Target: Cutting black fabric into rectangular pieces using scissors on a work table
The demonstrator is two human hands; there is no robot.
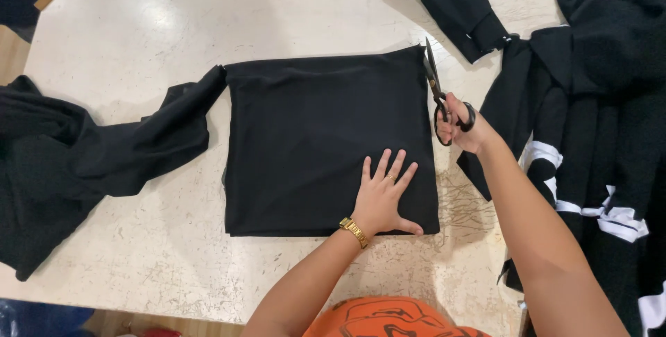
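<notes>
Two hands at a scuffed, pale worktable [139, 52], black cloth heaped at both sides.

Folded black fabric [312, 142] is pressed flat mid-table by the left hand [383, 198], fingers spread; black scissors [438, 94] are gripped by the right hand [466, 129] along its right edge, blades seemingly closed.

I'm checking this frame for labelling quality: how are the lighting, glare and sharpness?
Head view: bright overhead light, with a soft glare patch on the pale table at upper left; the black cloth shows few folds, its detail lost in the dark; short shadows lie beside the scissors and right hand; the left hand is sharp; no motion blur; slight wide-angle bending at the edges.
</notes>
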